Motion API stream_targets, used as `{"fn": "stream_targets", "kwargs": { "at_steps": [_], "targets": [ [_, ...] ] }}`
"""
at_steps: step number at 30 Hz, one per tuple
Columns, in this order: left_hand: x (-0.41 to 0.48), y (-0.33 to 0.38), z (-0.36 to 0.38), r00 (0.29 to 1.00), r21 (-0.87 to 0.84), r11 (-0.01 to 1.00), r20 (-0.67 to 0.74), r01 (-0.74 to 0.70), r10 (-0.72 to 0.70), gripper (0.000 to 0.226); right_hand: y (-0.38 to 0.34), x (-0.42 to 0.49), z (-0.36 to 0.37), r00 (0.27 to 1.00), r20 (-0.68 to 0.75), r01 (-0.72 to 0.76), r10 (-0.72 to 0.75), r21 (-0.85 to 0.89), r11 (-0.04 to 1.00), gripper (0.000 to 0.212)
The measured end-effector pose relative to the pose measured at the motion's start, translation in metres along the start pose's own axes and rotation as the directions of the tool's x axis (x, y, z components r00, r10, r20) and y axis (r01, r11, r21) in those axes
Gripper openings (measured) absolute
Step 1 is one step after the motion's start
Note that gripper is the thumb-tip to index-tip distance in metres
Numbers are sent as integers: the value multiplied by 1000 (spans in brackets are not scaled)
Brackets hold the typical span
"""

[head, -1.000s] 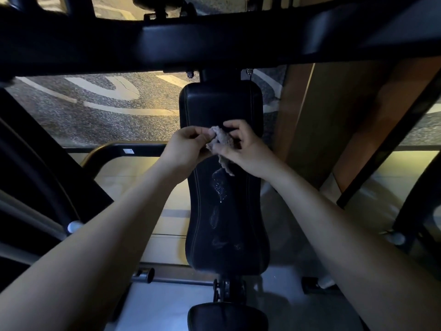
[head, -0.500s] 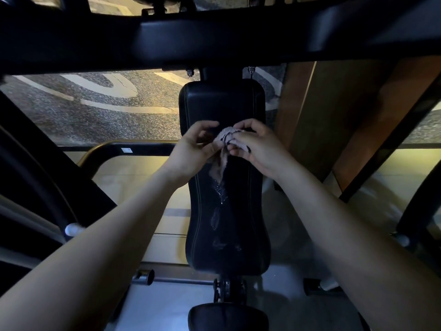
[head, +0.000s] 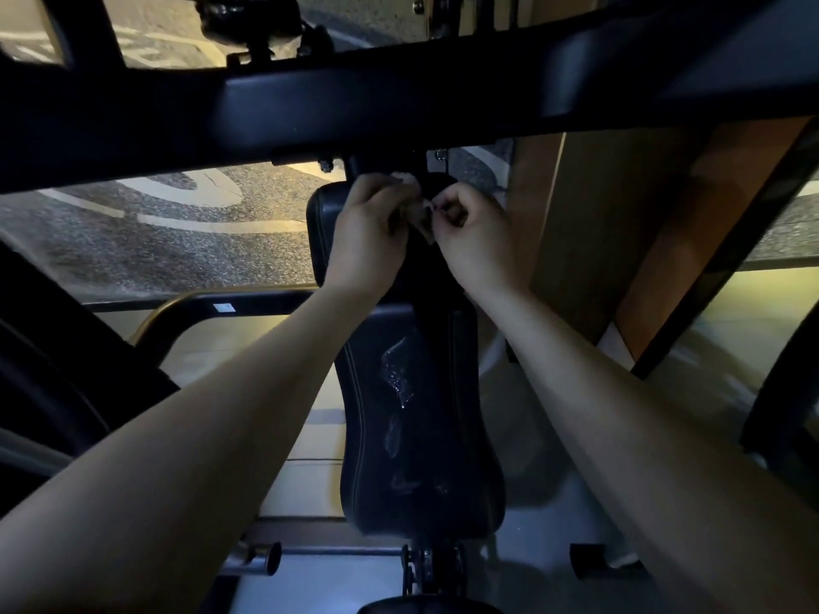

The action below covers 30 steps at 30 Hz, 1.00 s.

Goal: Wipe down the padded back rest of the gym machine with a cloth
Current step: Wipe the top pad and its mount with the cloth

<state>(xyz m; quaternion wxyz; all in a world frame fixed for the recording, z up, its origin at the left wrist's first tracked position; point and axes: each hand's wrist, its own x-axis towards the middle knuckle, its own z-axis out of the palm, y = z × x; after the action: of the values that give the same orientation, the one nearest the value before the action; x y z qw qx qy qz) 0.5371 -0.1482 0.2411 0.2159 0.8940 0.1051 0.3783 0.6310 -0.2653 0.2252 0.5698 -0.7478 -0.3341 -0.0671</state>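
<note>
The black padded back rest runs down the middle of the head view, with wet streaks glistening on its lower half. A small pale cloth is bunched at the pad's top end, just under the machine's cross beam. My left hand grips the cloth's left side with curled fingers. My right hand pinches its right side. Most of the cloth is hidden between the two hands, and both forearms stretch over the pad.
A thick black frame beam crosses overhead right above my hands. A black curved bar lies left of the pad, a wooden panel right of it. A round black seat pad sits at the bottom edge. Speckled flooring lies beyond.
Both hands have carried the cloth up the pad from its upper middle to its top end under the beam, and their fingers have curled tighter round it.
</note>
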Motion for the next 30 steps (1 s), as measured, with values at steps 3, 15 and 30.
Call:
{"fn": "stream_targets", "kwargs": {
  "at_steps": [3, 15, 30],
  "targets": [
    [-5, -10, 16, 986, 210, 965, 76, -160, 147, 36, 23, 9, 7, 998, 69, 15, -6, -132, 991, 7],
    [13, -4, 46, 970, 244, 941, -3, -234, 242, 47, 38, 23, -8, 993, 116, -12, 20, -65, 998, 26],
    [7, -30, 22, 994, 360, 927, 2, -106, 113, 51, 21, 22, 16, 983, -75, 108, -169, -510, 854, 38]
  ]
}}
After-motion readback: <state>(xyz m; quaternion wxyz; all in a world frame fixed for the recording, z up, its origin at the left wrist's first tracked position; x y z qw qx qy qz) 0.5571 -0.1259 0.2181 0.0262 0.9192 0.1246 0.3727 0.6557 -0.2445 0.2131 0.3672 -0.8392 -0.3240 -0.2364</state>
